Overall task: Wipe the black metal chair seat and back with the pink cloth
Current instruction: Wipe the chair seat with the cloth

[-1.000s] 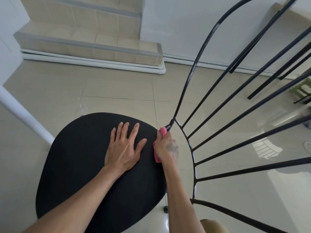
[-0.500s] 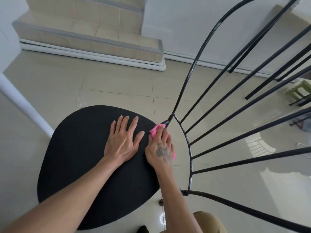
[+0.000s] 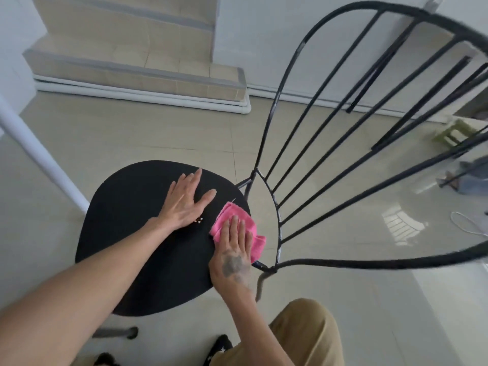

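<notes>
The black chair seat (image 3: 126,233) fills the lower middle of the view, and its black metal back (image 3: 330,133) of thin bars fans out to the right. My left hand (image 3: 184,202) lies flat and spread on the seat's middle. My right hand (image 3: 235,249) presses flat on the pink cloth (image 3: 232,215), which is spread on the seat's right edge beside the base of the back. Part of the cloth hangs over that edge.
Tiled steps (image 3: 137,67) with white pipes along their foot rise at the back left. A white post (image 3: 45,154) slants down at the left. A small green stool (image 3: 454,133) and a white cord (image 3: 467,223) lie on the glossy floor at right. My knee (image 3: 303,336) is below.
My right hand has slid the cloth from the corner where the back meets the seat toward me along the seat's right edge, and the cloth now lies more spread out. The view has pulled back.
</notes>
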Demonstrator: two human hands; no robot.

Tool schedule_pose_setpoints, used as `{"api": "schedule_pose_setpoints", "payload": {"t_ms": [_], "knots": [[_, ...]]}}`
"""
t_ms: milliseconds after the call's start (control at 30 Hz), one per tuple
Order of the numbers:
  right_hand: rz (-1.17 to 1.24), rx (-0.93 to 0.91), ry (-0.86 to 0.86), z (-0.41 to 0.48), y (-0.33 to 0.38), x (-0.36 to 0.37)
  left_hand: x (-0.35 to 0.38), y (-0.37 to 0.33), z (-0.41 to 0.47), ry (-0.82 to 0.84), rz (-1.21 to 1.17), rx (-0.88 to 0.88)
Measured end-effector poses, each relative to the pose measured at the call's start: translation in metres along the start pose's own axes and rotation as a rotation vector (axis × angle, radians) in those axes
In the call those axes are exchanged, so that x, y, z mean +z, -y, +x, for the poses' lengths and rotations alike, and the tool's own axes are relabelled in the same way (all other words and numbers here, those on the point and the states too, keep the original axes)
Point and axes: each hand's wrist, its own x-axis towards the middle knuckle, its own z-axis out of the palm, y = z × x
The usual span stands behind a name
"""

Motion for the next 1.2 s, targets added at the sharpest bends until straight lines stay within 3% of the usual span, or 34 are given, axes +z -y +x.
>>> {"api": "schedule_pose_setpoints", "payload": {"t_ms": [200,400,700,800,900,1200], "knots": [[-0.038,-0.051,-0.089,-0.049,-0.018,0.000,0.013,-0.034,-0.066,-0.046,-0.074,0.063],[-0.061,0.095,-0.155,-0.083,-0.028,-0.002,0.046,-0.031,-0.102,-0.055,0.005,0.098],[-0.125,0.237,-0.085,-0.069,-0.021,-0.007,0.053,-0.030,-0.116,-0.116,0.244,0.138],[-0.178,0.294,0.164,-0.051,-0.022,-0.028,0.053,-0.029,-0.118,-0.112,0.253,0.143],[-0.270,0.276,0.275,-0.029,-0.028,-0.038,0.054,-0.030,-0.117,-0.106,0.280,0.146],[-0.416,0.126,0.181,-0.073,-0.036,-0.001,0.052,-0.032,-0.117,-0.060,0.348,0.127]]}}
